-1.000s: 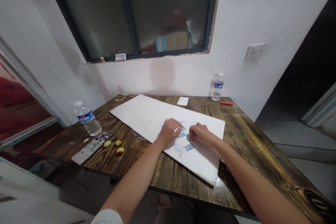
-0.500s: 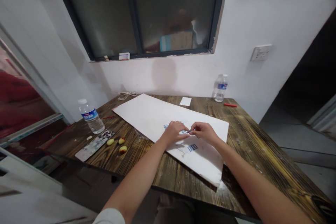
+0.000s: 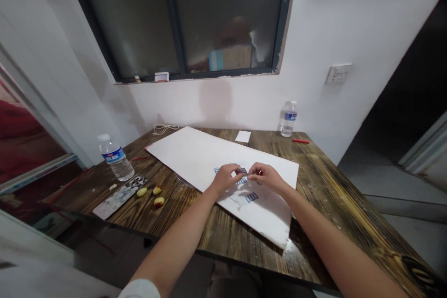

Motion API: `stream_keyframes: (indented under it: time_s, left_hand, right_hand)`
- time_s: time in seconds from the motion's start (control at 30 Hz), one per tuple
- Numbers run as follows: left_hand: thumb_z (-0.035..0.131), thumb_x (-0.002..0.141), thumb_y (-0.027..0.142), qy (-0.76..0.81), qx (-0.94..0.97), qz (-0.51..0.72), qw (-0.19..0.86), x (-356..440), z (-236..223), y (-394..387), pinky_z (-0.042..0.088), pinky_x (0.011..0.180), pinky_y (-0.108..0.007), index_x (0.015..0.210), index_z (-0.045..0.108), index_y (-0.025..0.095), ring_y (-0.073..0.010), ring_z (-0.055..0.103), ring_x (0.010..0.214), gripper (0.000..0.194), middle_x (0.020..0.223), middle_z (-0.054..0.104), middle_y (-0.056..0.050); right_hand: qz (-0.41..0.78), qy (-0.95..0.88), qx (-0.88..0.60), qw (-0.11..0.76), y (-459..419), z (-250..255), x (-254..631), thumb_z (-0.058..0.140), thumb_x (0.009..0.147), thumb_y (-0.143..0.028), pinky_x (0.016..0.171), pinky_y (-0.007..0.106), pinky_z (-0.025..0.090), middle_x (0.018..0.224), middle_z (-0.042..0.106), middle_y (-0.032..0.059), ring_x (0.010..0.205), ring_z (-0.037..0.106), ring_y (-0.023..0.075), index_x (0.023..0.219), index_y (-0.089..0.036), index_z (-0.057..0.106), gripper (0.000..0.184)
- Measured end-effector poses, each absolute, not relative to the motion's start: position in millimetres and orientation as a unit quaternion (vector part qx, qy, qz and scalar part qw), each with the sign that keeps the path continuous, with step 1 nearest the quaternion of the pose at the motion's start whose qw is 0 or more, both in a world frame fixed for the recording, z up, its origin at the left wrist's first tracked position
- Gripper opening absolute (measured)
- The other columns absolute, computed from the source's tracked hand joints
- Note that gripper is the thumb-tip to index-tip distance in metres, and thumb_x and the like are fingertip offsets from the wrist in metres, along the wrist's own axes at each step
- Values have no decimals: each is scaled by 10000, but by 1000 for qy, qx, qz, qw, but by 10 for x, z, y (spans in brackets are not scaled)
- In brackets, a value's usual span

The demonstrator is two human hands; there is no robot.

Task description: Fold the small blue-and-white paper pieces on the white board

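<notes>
Far left of the hands, a clear plastic water bottle (image 3: 115,159), capped and lying on its side, holds clear liquid. Beside it lie a flat grey-and-white patterned strip (image 3: 120,197) and three small yellow-green oval fruits (image 3: 141,192), all on a dark-stained plank table (image 3: 316,186). Beyond the left hand is a coil of pale twine (image 3: 166,128).

Under both hands: a large white foam board (image 3: 185,153), with small blue striped shapes (image 3: 252,198) nearest the right wrist.

Left hand (image 3: 225,179): fingers curled and pinched on a small blue-striped piece (image 3: 243,172) between the hands. Right hand (image 3: 265,177): partly closed, fingertips just beside that piece; any hold cannot be told.

Past the right hand: a white paper slip (image 3: 242,136), an upright clear water bottle (image 3: 288,119) holding clear liquid, and a red stick (image 3: 301,140).

Risk: a loosened pinch could drop the piece among the similar shapes.
</notes>
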State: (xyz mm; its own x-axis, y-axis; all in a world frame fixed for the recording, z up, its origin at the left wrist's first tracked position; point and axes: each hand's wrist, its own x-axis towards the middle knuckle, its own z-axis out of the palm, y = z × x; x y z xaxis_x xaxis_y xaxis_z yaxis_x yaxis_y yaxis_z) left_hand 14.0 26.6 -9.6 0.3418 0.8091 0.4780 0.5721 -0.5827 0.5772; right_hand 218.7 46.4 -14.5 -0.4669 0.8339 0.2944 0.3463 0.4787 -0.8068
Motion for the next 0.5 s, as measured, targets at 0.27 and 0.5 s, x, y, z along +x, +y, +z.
stream_keyframes:
  time_s: [0.27, 0.5]
  left_hand:
    - [539, 818, 286, 464, 758, 434, 150, 113, -82, 292, 400, 633, -237, 739, 593, 178, -129, 519, 678, 144, 695, 585, 11]
    - [533, 823, 320, 476, 753, 427, 158, 114, -77, 300, 391, 609, -230, 733, 576, 177, -126, 505, 670, 175, 687, 563, 14]
  right_hand:
    - [234, -903, -334, 136, 355, -91, 2217, 853, 566, -370, 840, 301, 410, 982, 588, 59, 980, 493, 241, 804, -224, 732, 304]
    - [190, -919, -333, 91, 362, -115, 2171, 826, 607, -307, 827, 295, 396, 937, 611, 52, 939, 501, 229, 799, -228, 728, 230]
